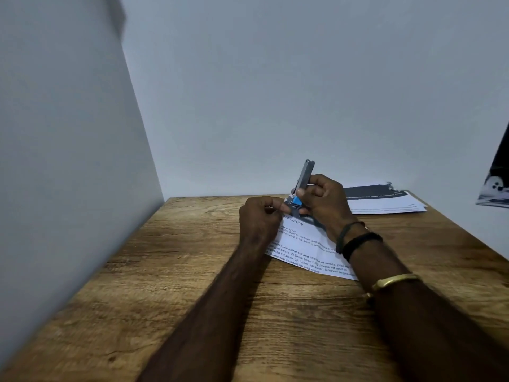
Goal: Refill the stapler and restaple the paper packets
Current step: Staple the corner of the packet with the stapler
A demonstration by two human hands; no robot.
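Note:
A grey stapler point(305, 175) is hinged open, its top arm pointing up and its base low over a printed paper packet point(308, 252) on the wooden table point(176, 285). My right hand point(322, 202) grips the stapler around its middle. My left hand point(261, 219) is closed just left of it, fingertips pinching at a small blue and dark piece point(295, 203) at the stapler's hinge end. Whether that piece is a staple box or a part of the stapler is unclear. The hands hide the stapler's base.
A second stack of paper packets point(385, 201) with a dark header lies at the back right of the table. A dark printed sheet point(495, 186) hangs at the right edge. Pale walls close in the left and the back.

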